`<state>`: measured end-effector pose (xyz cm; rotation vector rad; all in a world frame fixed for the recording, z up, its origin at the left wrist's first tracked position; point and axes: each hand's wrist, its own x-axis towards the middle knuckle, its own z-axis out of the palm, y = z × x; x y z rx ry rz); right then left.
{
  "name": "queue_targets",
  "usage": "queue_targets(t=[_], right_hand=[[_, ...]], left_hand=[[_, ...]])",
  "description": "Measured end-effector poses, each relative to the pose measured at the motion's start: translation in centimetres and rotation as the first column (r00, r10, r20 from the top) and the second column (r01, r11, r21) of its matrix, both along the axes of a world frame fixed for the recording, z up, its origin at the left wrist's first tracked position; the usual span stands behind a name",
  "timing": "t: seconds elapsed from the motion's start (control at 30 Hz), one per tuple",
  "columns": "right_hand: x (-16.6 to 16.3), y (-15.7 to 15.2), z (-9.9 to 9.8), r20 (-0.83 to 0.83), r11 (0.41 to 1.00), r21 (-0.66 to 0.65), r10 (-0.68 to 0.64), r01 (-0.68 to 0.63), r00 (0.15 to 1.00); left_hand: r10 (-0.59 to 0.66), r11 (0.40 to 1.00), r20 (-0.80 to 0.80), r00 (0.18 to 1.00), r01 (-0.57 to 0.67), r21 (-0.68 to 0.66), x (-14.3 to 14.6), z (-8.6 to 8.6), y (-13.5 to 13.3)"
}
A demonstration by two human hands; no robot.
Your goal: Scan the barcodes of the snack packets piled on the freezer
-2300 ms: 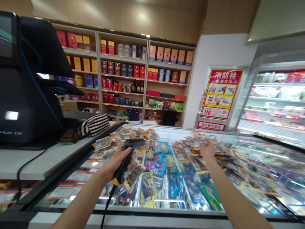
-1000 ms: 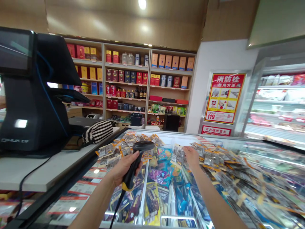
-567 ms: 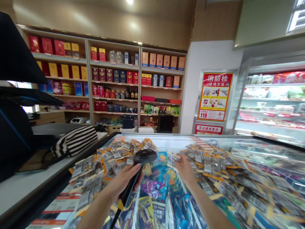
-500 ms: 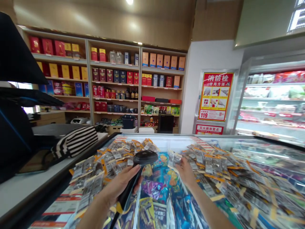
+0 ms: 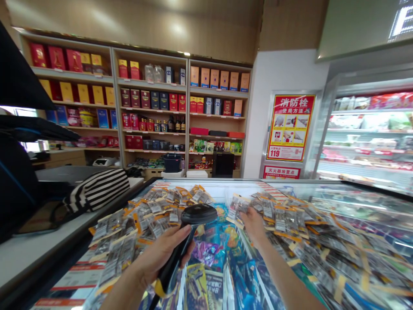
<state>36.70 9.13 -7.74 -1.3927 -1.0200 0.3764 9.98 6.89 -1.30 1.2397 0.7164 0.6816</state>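
Observation:
My left hand (image 5: 163, 252) is wrapped round the grip of a black barcode scanner (image 5: 193, 219), whose head points toward the middle of the freezer lid. My right hand (image 5: 253, 224) pinches a small clear snack packet (image 5: 237, 205) with an orange strip, lifted a little off the heap. A large heap of the same packets (image 5: 309, 232) lies to the right on the glass lid. A second heap of packets (image 5: 145, 217) lies to the left of the scanner.
The glass-topped chest freezer (image 5: 219, 262) holds coloured ice-cream wrappers. A striped pouch (image 5: 97, 189) lies on the white counter (image 5: 29, 258) at left beside a black till. Shelves of boxed goods (image 5: 155, 103) stand behind; a chiller cabinet (image 5: 368, 133) stands at right.
My right hand drew back from the right heap toward the scanner with a packet in its fingers. The scanner in my left hand rose slightly. The view shifted right, past the till.

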Motion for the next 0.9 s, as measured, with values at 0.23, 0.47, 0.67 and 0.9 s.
queue_targets(t=[0.23, 0.47, 0.67, 0.9], right_hand=[[0.2, 0.6, -0.4, 0.084, 1.0, 0.006, 0.02, -0.021, 0.996], [1.2, 0.3, 0.7, 0.104, 1.0, 0.011, -0.027, 0.026, 0.994], [8.0, -0.9, 3.6, 0.5, 0.863, -0.072, -0.403, 0.501, 0.767], [13.1, -2.3, 5.4, 0.779, 0.695, -0.079, -0.405, 0.715, 0.479]], left_hand=[[0.012, 1.0, 0.023, 1.0, -0.012, -0.015, -0.1, -0.2, 0.2], [0.103, 0.994, -0.012, 0.995, -0.103, -0.028, -0.5, -0.1, 1.1], [0.257, 0.966, -0.017, 0.966, -0.257, 0.024, -1.7, 0.1, 2.4], [0.336, 0.941, 0.008, 0.942, -0.336, -0.03, -3.0, 0.5, 2.9]])
